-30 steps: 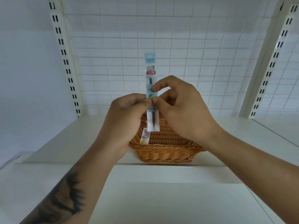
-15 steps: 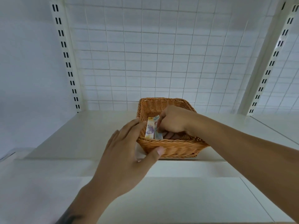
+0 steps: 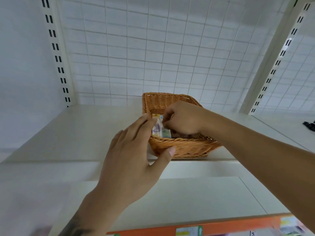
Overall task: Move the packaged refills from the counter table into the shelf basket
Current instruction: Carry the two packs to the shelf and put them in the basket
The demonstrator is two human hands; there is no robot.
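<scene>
Right hand (image 3: 183,119) — fingers curled, pinching the packaged refill (image 3: 165,128) inside the basket (image 3: 184,148), its long axis running front-to-back beside another pack (image 3: 156,127). Left hand (image 3: 134,155) — fingers straight, steadying the near-left corner.

A shop: slotted shelving uprights (image 3: 58,58), wire-grid backing (image 3: 153,53), price-label strip (image 3: 189,231).

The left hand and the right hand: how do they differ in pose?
The left hand is spread, thumb on the basket's outer front wall; the right hand is curled inside it. The left touches the basket, while the right pinches a refill packet. Both are at the basket.
</scene>
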